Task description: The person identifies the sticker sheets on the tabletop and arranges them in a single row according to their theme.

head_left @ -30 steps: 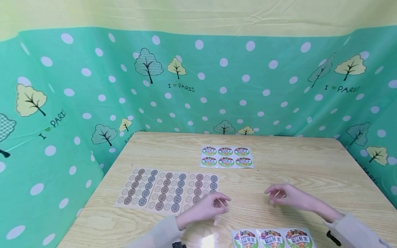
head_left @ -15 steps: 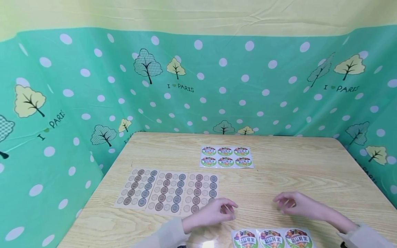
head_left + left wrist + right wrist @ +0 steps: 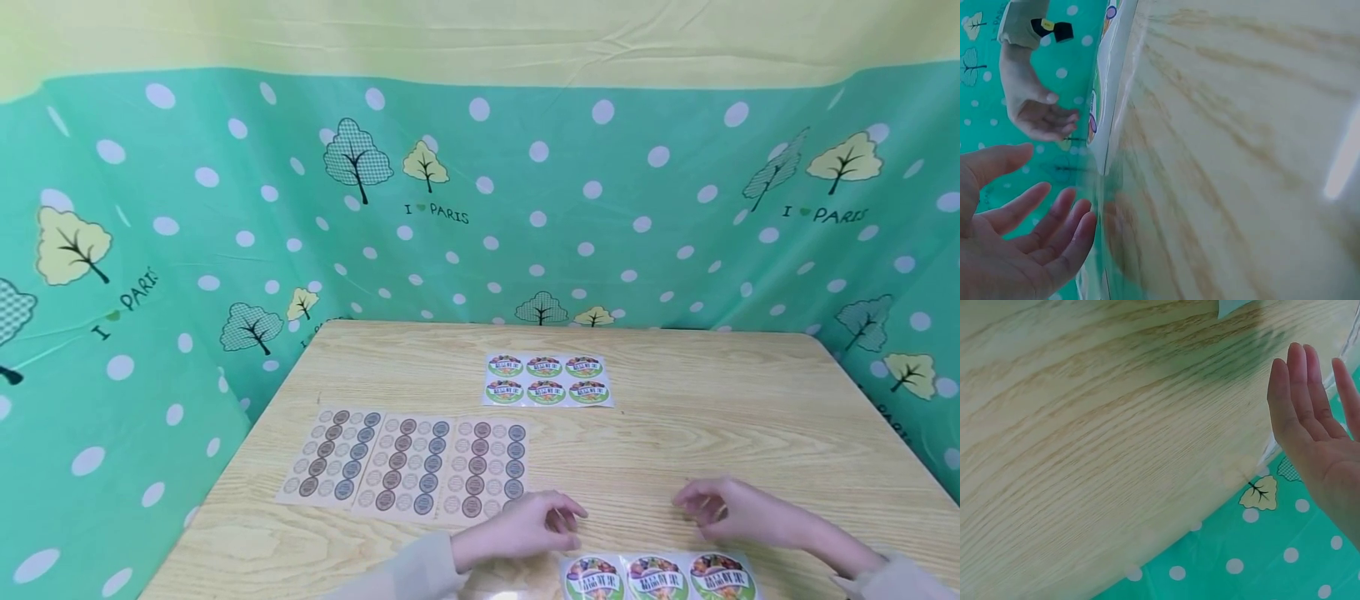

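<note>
Fingers [image 3: 1077, 245] relaxed, both hands [image 3: 525, 527] [image 3: 742, 515]; brown label sheets [image 3: 403, 465] seemingly in head view alone

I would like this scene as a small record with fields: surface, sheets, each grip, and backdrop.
Surface: wood-grain table
Far sheet: white label sheet, six round labels in two rows
Near sheet: similar front sheet, three labels visible, cut off by the picture's bottom edge
Left sheets: three beige sheets of small round stickers, side by side
Left grip: holds nothing, fingers loosely bent
Right grip: holds nothing, fingers relaxed
Backdrop: green dotted cloth with trees
</note>
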### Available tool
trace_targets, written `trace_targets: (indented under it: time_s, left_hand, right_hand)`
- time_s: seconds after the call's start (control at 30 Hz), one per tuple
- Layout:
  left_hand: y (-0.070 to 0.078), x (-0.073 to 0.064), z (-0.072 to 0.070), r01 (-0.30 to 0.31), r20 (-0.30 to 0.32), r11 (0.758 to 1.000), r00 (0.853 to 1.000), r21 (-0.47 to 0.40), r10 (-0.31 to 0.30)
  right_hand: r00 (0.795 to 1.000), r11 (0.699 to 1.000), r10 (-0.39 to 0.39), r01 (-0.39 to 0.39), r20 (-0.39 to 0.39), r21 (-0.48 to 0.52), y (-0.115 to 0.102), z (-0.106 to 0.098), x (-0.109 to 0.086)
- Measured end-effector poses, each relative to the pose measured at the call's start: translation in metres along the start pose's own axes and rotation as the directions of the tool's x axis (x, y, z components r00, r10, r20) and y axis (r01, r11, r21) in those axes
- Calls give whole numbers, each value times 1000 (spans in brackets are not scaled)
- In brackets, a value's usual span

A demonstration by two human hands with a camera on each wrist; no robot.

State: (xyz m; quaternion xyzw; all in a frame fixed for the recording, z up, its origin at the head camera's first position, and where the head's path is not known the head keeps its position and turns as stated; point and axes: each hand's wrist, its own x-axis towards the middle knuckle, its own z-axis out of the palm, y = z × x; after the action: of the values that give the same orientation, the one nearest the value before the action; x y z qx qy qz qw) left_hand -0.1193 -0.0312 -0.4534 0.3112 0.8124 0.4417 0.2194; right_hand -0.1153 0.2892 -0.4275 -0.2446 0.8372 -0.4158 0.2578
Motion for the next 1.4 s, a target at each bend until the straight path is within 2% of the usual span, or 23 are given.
trace_targets:
  time_s: [0.2, 0.37, 0.5, 0.67, 0.9, 1.13, 1.23, 1.4]
  left_hand:
    - [1, 1, 5, -11, 17, 1000, 1000, 18, 11]
    - [1, 2, 7, -31, 18, 995, 999, 97, 29]
    - [1, 3, 8, -26, 32, 990, 999, 142, 22]
    - [3, 3, 9, -34, 48, 977, 999, 209, 24]
    - [4, 3, 10, -67, 66, 958, 997, 278, 51]
    - [4, 2, 14, -73, 47, 927, 997, 367, 60]
    - [4, 2, 15, -66, 49, 921, 998, 383, 51]
    - [5, 2, 16, -54, 47, 917, 998, 396, 38]
  right_hand:
    - [999, 999, 35, -36, 32, 33, 3, 0, -5]
    - [997, 996, 71, -73, 39, 47, 4, 1, -7]
    - [997, 998, 61, -62, 39, 17, 5, 3, -10]
    - [994, 996, 86, -87, 62, 4, 6, 3, -12]
    - [998, 998, 50, -49, 49, -35, 12, 6, -14]
    - [999, 998, 37, -35, 29, -48, 17, 10, -17]
    - [1000, 998, 5, -3, 27, -67, 20, 11, -18]
    - [1000, 997, -1, 3, 27, -82, 23, 14, -20]
